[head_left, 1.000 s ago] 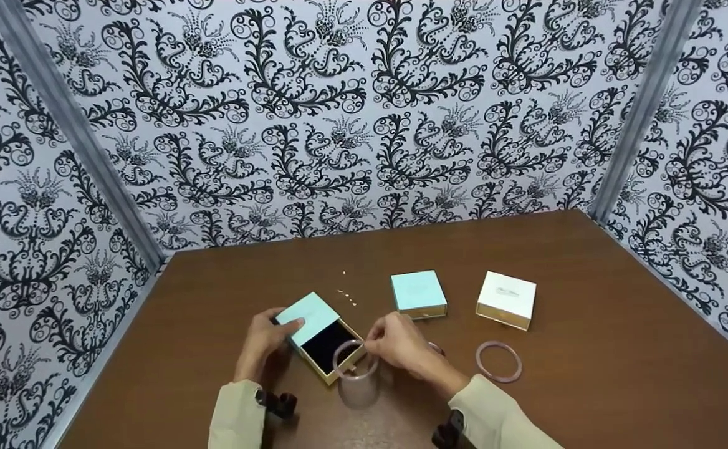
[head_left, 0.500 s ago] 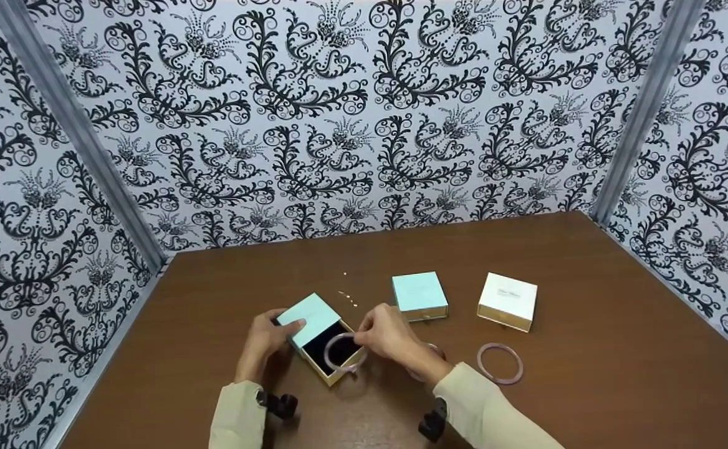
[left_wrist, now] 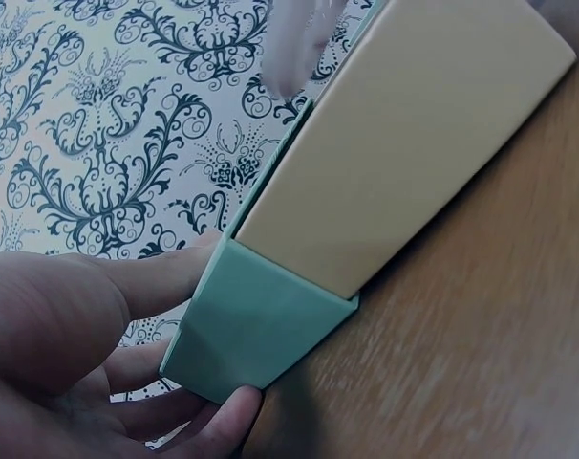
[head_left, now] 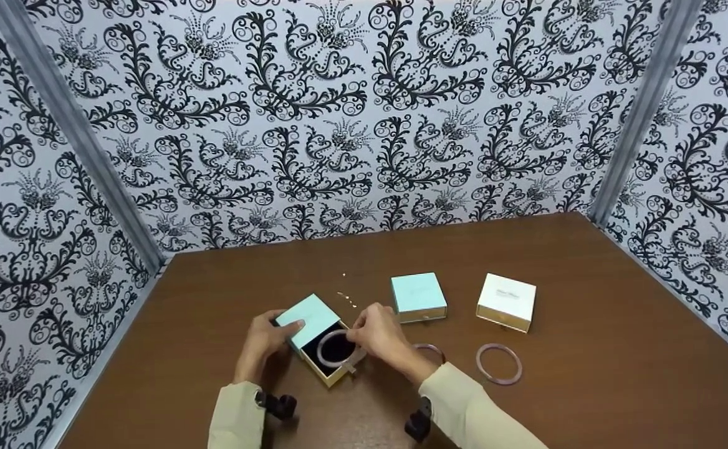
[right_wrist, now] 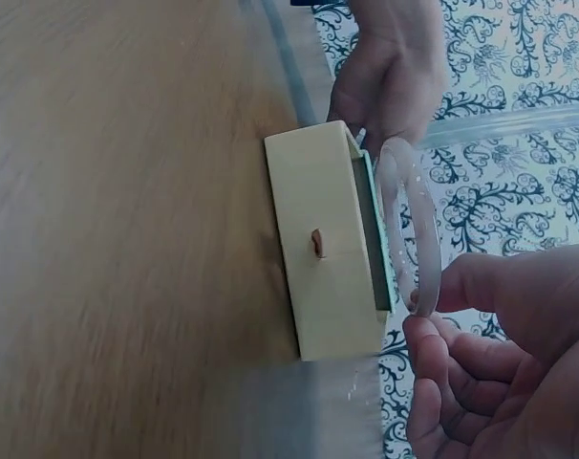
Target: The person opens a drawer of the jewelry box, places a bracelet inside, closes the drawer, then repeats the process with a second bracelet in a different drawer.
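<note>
My left hand [head_left: 265,337] grips a turquoise jewelry box [head_left: 310,317], its thumb lying on the top. The box's cream drawer [right_wrist: 313,182] is pulled partway out, and its black lining shows. Between the thumb and fingers of my right hand [head_left: 376,330] is a pale, translucent bangle [right_wrist: 426,239], pinched by its edge. It hovers just over the drawer in the right wrist view, tilted in the head view. In the left wrist view, the fingers wrap around the turquoise sleeve [left_wrist: 261,316], and the bangle is a blur at the top.
A second turquoise box [head_left: 419,292] and a white box [head_left: 507,293] stand shut farther back. One bangle [head_left: 519,368] lies at the right; another [head_left: 429,347] is partly hidden behind my right wrist. Small pale bits [head_left: 347,297] lie behind the box. Patterned walls [head_left: 314,156] surround the table.
My right hand has moved left with the bangle, from the drawer's front edge to over its lining. The bangle now lies flatter. The left hand and box have stayed in place.
</note>
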A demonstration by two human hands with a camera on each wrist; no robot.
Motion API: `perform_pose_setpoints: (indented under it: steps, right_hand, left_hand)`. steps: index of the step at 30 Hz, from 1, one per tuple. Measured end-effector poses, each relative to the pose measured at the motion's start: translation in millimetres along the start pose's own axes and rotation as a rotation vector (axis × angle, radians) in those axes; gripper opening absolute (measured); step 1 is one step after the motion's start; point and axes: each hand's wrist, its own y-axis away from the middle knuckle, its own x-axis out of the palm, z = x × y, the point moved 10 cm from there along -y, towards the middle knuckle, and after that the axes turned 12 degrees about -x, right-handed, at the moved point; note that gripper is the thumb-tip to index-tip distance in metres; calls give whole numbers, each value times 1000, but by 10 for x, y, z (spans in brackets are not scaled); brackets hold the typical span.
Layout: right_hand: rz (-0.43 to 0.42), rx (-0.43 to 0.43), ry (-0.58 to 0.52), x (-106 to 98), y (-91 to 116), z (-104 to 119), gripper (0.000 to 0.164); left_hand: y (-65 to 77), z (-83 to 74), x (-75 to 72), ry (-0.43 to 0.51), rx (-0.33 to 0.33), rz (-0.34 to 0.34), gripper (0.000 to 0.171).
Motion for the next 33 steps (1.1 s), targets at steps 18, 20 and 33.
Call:
perform_pose_setpoints:
  steps: [18,20,33]
  right_hand:
    - [-116,-20,4,146,-20,-2,18]
    - [-126,-30,18,151,-14,11,14]
    - [-148,-27,57,157,-33,13,13]
  left_hand:
    - [-8,9,-1,36,-9,-6,53]
    - [-10,12,5,35,-7,-7,53]
    - [1,25,-11,12,-7,-10,56]
